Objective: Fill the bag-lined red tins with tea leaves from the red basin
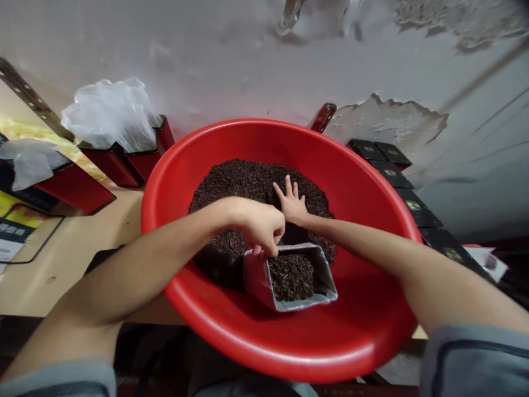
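A wide red basin [363,204] holds a heap of dark, dry loose tea leaves [235,182]. Low in the basin, a red tin [258,275] with a silvery inner lining lies tilted, its mouth facing me and dark leaves [292,277] inside it. My left hand [262,225] is closed on the upper left rim of this tin. Just beyond the tin, my right hand [292,205] rests on the heap with its fingers spread, holding nothing. Part of the tin's far side is hidden behind my left hand and the leaves.
On the left of the wooden table [20,289] stand red tins [76,186], some with clear plastic bags [111,113] sticking out. Several black-topped tins [413,204] line up at the right, beside the peeling wall [231,60]. A green and white packet [14,237] lies far left.
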The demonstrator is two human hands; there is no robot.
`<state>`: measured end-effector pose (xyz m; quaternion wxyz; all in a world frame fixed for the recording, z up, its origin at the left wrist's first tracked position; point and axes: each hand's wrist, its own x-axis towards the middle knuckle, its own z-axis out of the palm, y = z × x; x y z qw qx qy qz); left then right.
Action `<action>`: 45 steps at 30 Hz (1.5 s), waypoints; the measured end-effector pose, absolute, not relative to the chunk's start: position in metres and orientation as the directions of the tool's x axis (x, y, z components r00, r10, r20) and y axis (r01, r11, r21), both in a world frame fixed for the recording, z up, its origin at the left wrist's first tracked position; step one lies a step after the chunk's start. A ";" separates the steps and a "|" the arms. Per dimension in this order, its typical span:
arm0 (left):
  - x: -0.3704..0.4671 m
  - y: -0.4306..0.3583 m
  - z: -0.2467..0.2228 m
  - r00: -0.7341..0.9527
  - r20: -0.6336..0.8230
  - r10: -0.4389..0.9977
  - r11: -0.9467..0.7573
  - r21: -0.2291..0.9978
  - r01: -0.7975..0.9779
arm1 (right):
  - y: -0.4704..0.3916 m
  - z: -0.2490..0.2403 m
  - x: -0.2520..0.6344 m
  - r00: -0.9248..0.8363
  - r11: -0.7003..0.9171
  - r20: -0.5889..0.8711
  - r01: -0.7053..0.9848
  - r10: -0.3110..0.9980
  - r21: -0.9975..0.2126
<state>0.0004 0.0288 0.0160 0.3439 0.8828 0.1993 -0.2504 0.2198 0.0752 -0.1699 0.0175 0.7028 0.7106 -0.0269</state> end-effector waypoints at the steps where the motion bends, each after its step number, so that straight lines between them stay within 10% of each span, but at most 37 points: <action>1: -0.001 0.035 0.014 0.785 -0.575 0.229 -0.711 0.453 0.539 | 0.092 -0.173 0.219 0.053 -0.053 -0.021 0.998 0.998 -0.042; 9: -0.002 0.065 0.005 0.709 -0.583 0.397 -0.740 0.253 0.623 | 0.166 -0.191 0.209 0.237 -0.236 0.204 0.971 0.950 -0.026; 30: -0.013 0.067 0.003 0.719 -0.659 0.221 -0.389 0.617 0.685 | 0.167 -0.150 0.225 0.025 -0.033 0.082 0.994 0.996 0.102; 38: -0.031 0.106 -0.009 0.580 -0.629 0.517 -0.302 0.500 0.812 | 0.151 -0.104 0.233 -0.038 0.037 0.007 0.995 0.999 0.091; 45: -0.046 0.126 -0.023 0.399 -0.664 0.632 -0.225 0.336 0.915 | 0.069 -0.038 0.211 -0.270 0.280 0.077 0.931 0.960 -0.234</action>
